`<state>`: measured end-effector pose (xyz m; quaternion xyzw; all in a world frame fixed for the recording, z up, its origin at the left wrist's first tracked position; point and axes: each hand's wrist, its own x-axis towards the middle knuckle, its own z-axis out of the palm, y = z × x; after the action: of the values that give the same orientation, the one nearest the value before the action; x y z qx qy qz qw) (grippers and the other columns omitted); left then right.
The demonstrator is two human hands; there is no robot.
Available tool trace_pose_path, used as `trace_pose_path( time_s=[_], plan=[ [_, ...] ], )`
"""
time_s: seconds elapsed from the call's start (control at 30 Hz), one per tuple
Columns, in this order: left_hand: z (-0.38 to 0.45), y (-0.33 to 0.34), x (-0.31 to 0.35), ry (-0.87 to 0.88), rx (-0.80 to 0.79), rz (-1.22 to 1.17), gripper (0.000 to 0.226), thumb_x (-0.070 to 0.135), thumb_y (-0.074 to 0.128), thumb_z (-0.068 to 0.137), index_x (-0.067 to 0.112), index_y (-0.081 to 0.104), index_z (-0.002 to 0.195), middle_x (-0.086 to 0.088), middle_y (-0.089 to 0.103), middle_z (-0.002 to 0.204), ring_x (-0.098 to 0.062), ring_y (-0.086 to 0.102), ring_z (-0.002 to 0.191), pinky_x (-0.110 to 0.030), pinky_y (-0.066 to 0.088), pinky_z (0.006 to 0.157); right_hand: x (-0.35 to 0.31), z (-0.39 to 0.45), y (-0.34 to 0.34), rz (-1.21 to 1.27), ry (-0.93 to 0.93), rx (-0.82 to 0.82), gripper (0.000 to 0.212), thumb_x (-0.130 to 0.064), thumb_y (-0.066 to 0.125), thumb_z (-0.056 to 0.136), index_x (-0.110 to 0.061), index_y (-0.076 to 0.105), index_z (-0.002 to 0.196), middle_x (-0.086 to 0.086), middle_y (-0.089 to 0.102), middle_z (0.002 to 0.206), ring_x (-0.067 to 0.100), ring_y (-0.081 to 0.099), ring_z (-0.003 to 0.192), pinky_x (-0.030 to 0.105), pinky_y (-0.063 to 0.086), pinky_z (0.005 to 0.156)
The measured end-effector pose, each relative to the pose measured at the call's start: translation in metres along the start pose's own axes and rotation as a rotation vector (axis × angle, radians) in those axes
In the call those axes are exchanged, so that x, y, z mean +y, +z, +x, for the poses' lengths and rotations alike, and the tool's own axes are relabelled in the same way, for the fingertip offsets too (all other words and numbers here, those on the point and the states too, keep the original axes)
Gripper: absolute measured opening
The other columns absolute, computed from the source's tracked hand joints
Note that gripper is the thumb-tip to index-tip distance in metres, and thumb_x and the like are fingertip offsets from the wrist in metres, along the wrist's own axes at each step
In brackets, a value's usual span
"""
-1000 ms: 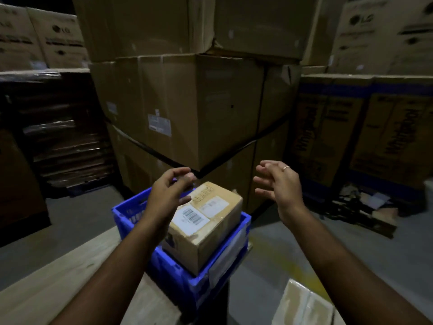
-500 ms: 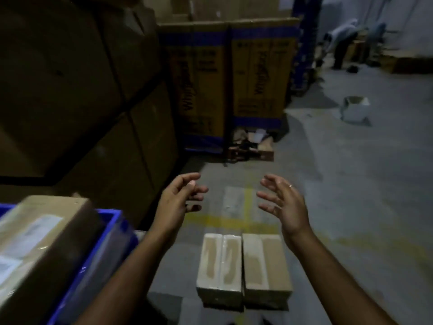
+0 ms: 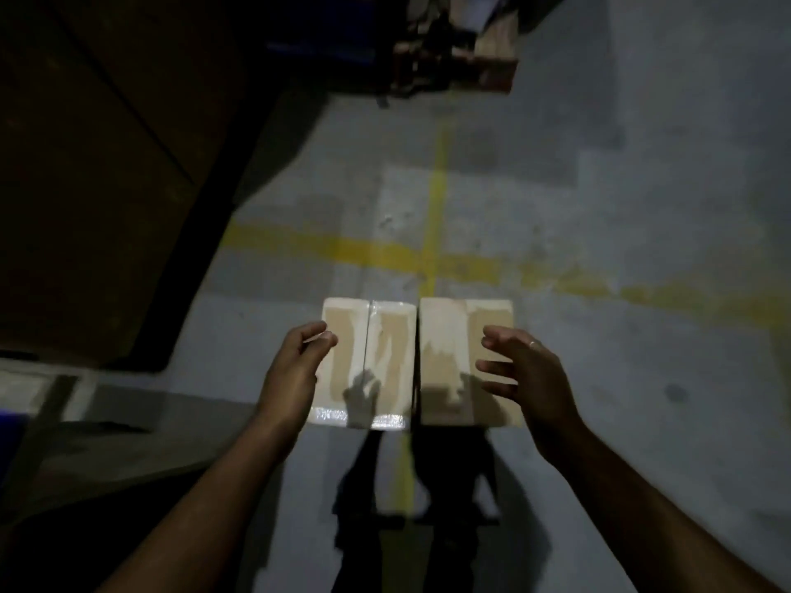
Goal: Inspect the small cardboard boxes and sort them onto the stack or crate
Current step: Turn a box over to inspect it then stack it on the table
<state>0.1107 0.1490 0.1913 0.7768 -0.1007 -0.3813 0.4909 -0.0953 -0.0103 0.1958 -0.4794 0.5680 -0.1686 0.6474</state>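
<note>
2 small cardboard boxes [image 3: 413,363] lay touching side by side on the floor [image 3: 599,233] below my left hand [image 3: 299,370] and right hand [image 3: 524,374], both loose-fingered and empty, so I judged the pick-up step pending, needing a descent to grasp 1.

The view now tips down from the big cartons to the floor, so the blue crate and the box inside it drop out of sight. Two small boxes, the left box [image 3: 364,361] and the right box [image 3: 453,361], now sit nearer and larger. The left hand [image 3: 295,370] now reaches the left box's outer edge, and the right hand [image 3: 526,374] now hovers over the right box's outer side, fingers spread.
</note>
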Motion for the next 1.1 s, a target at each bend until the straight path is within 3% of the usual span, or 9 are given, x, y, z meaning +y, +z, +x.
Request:
trace_pose_path(
  time_s=[0.23, 0.33, 0.47, 0.67, 0.73, 0.83, 0.93, 1.0, 1.1],
  plan=[
    [0.161, 0.023, -0.181, -0.153, 0.054, 0.168, 0.044, 0.037, 0.064, 0.091, 0.019, 0.055, 0.130, -0.004, 0.060, 0.132, -0.021, 0.056, 0.121, -0.027, 0.041, 0.091, 0.156, 0.140, 0.060, -0.195, 0.216, -0.020, 0.015, -0.027, 0.055, 0.101, -0.021, 0.068, 0.100, 0.009, 0.071, 0.109, 0.027, 0.070, 0.095, 0.037, 0.057, 0.076],
    [0.195, 0.028, -0.233, -0.198, 0.071, 0.240, 0.064, 0.051, 0.066, 0.082, 0.025, 0.049, 0.138, 0.001, 0.054, 0.136, -0.022, 0.048, 0.129, -0.036, 0.041, 0.105, 0.203, 0.171, 0.090, -0.281, 0.263, -0.058, 0.018, -0.021, 0.058, 0.098, -0.025, 0.069, 0.084, 0.006, 0.068, 0.094, 0.023, 0.065, 0.086, 0.033, 0.053, 0.070],
    [0.213, 0.027, -0.267, -0.262, 0.097, 0.287, 0.074, 0.053, 0.065, 0.075, 0.016, 0.050, 0.138, -0.007, 0.051, 0.141, -0.029, 0.049, 0.128, -0.045, 0.039, 0.110, 0.243, 0.186, 0.122, -0.569, 0.210, -0.133, 0.027, -0.030, 0.060, 0.096, -0.014, 0.065, 0.117, 0.003, 0.066, 0.115, 0.021, 0.062, 0.107, 0.034, 0.049, 0.094],
    [0.228, 0.020, -0.282, -0.347, 0.063, 0.213, 0.051, 0.039, 0.065, 0.088, 0.007, 0.055, 0.127, -0.008, 0.063, 0.123, -0.029, 0.059, 0.114, -0.032, 0.044, 0.085, 0.264, 0.192, 0.147, -0.550, 0.222, -0.061, 0.073, -0.057, 0.058, 0.062, -0.015, 0.059, 0.122, 0.009, 0.061, 0.122, 0.027, 0.060, 0.110, 0.043, 0.051, 0.098],
    [0.231, 0.016, -0.274, -0.349, 0.091, 0.193, 0.073, 0.050, 0.064, 0.076, 0.007, 0.053, 0.134, -0.011, 0.058, 0.133, -0.029, 0.056, 0.121, -0.035, 0.046, 0.094, 0.259, 0.197, 0.148, -0.507, 0.285, -0.053, 0.080, -0.063, 0.062, 0.056, -0.017, 0.062, 0.121, 0.007, 0.064, 0.120, 0.026, 0.062, 0.108, 0.046, 0.053, 0.096],
    [0.233, 0.009, -0.260, -0.355, 0.148, 0.164, 0.103, 0.062, 0.068, 0.062, 0.013, 0.042, 0.148, -0.010, 0.044, 0.147, -0.025, 0.051, 0.128, -0.043, 0.043, 0.108, 0.239, 0.192, 0.148, -0.315, 0.334, 0.013, 0.049, -0.033, 0.080, 0.073, -0.014, 0.062, 0.115, 0.004, 0.068, 0.105, 0.021, 0.067, 0.093, 0.047, 0.059, 0.089],
    [0.225, 0.000, -0.245, -0.370, 0.129, 0.055, 0.085, 0.071, 0.078, 0.051, 0.023, 0.068, 0.121, -0.008, 0.060, 0.131, -0.023, 0.067, 0.109, -0.044, 0.055, 0.096, 0.222, 0.181, 0.142, -0.152, 0.355, 0.002, 0.039, -0.001, 0.074, 0.086, -0.012, 0.049, 0.113, 0.004, 0.063, 0.106, 0.014, 0.065, 0.088, 0.029, 0.061, 0.070],
    [0.207, 0.001, -0.218, -0.349, 0.120, 0.028, 0.074, 0.067, 0.081, 0.053, 0.023, 0.069, 0.111, -0.004, 0.069, 0.117, -0.019, 0.071, 0.099, -0.041, 0.058, 0.091, 0.198, 0.177, 0.133, -0.061, 0.334, 0.003, 0.042, -0.002, 0.074, 0.086, -0.015, 0.043, 0.112, 0.007, 0.061, 0.111, 0.015, 0.064, 0.092, 0.023, 0.059, 0.064],
    [0.176, 0.006, -0.163, -0.302, 0.140, -0.058, 0.070, 0.047, 0.081, 0.073, 0.013, 0.051, 0.127, 0.001, 0.067, 0.113, -0.012, 0.068, 0.099, -0.036, 0.057, 0.090, 0.153, 0.165, 0.118, -0.205, 0.211, -0.028, 0.045, -0.016, 0.080, 0.082, -0.017, 0.040, 0.103, 0.011, 0.062, 0.110, 0.019, 0.066, 0.094, 0.040, 0.060, 0.076]
  ],
)
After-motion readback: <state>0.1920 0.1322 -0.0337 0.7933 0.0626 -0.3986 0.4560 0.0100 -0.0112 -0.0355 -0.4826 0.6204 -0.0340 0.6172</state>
